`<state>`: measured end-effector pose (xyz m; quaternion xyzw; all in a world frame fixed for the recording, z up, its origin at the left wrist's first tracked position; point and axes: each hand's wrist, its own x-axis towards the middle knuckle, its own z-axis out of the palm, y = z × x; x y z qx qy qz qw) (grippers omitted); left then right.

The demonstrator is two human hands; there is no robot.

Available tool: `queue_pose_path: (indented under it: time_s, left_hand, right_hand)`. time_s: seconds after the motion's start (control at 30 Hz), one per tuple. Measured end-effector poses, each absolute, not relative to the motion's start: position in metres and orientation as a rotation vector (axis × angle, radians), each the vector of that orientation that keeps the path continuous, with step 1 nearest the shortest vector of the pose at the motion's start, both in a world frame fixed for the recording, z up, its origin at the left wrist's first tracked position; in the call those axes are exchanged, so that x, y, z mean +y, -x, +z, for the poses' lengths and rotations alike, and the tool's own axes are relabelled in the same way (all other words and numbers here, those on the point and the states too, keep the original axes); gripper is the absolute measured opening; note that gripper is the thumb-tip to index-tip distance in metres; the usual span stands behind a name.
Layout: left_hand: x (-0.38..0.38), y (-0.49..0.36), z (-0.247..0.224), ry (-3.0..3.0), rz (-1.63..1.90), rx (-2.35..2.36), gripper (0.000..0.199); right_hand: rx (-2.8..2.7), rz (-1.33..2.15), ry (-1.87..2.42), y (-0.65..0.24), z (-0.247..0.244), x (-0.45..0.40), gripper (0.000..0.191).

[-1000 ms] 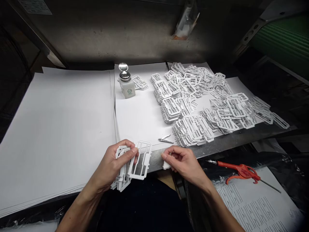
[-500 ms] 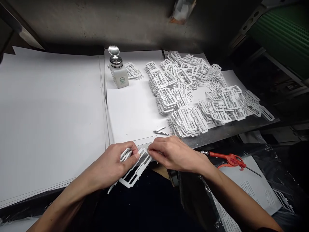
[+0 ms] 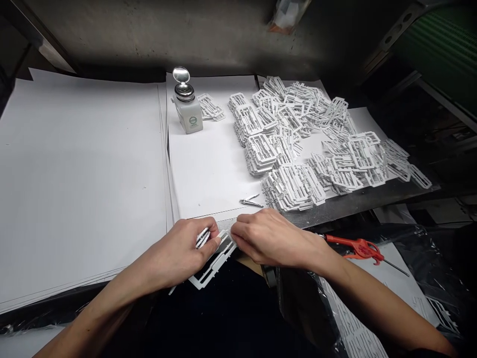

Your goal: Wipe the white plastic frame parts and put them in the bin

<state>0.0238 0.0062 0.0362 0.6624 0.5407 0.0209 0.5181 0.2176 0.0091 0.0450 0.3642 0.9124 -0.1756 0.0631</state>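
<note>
Several thin white plastic frames (image 3: 214, 273) with long slots are in my left hand (image 3: 190, 248), pinched between thumb and fingers above the table's front edge. They hang tilted, and the fingers cover their upper part. My right hand (image 3: 270, 238) is closed, its thumb and fingertips pinching at the upper right corner of the front frame. What exactly lies between those fingertips is mostly hidden. Just beyond the right hand, nail clippers (image 3: 251, 201) lie on the white paper (image 3: 204, 169).
Large piles of similar white frames (image 3: 292, 186) cover the table's right side. A square dispenser bottle (image 3: 192, 117) with its metal lid up stands at the back, a few frames (image 3: 212, 107) behind it. An orange air blow gun (image 3: 361, 248) lies right of my forearm, over black plastic.
The view has shifted slightly, so the table things appear a little further right. Both hands keep their hold near the same spot, and the front frame is tilted slightly differently.
</note>
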Motion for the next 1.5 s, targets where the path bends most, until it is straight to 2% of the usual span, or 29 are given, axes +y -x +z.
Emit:
queue_pose_path:
  time_s: [0.23,0.5,0.77,0.87,0.97,1.03,1.1,1.17,1.23,1.3,1.4,1.5]
  left_hand:
    - [0.005,-0.021,0.034,-1.558,0.014,1.296,0.023]
    - [0.005,-0.014,0.026,-1.387,0.083,1.203,0.020]
    - [0.008,-0.013,0.027,-1.243,0.111,1.135,0.010]
    - [0.007,-0.011,0.023,-1.195,0.223,1.130,0.011]
    - [0.005,-0.012,0.018,-1.170,0.340,1.116,0.014]
    - [0.004,-0.014,0.015,-1.218,0.374,1.143,0.016]
    - [0.003,-0.018,0.014,-1.292,0.425,1.200,0.019]
    - [0.002,-0.022,0.014,-1.342,0.513,1.239,0.027]
    - [0.001,-0.022,0.014,-1.334,0.585,1.241,0.033]
    - [-0.001,-0.020,0.012,-1.268,0.587,1.206,0.042]
    - [-0.005,-0.016,0.005,-1.069,0.580,1.077,0.053]
    - [-0.010,-0.013,-0.001,-0.726,0.621,0.842,0.042]
  right_hand:
    - [2.800,-0.545,-1.143,-0.215,0.037,0.005,0.013]
    - [2.822,-0.835,-1.400,-0.227,0.026,0.001,0.009]
    - [2.766,-1.123,-1.569,-0.243,0.022,-0.007,0.020]
    - [2.597,-1.584,-1.632,-0.241,0.019,-0.009,0.032]
    - [2.238,-2.283,-1.598,-0.233,0.015,-0.010,0.028]
    - [2.065,-2.496,-1.678,-0.226,0.015,-0.010,0.029]
    - [2.056,-2.452,-1.858,-0.219,0.017,-0.008,0.031]
    - [2.197,-2.237,-2.001,-0.213,0.024,-0.007,0.029]
    - [2.369,-2.017,-2.050,-0.207,0.031,-0.006,0.028]
    - [2.452,-1.941,-2.026,-0.200,0.036,-0.005,0.027]
    - [2.407,-2.152,-1.914,-0.193,0.040,-0.003,0.025]
    - [2.226,-2.508,-1.797,-0.194,0.036,0.004,0.029]
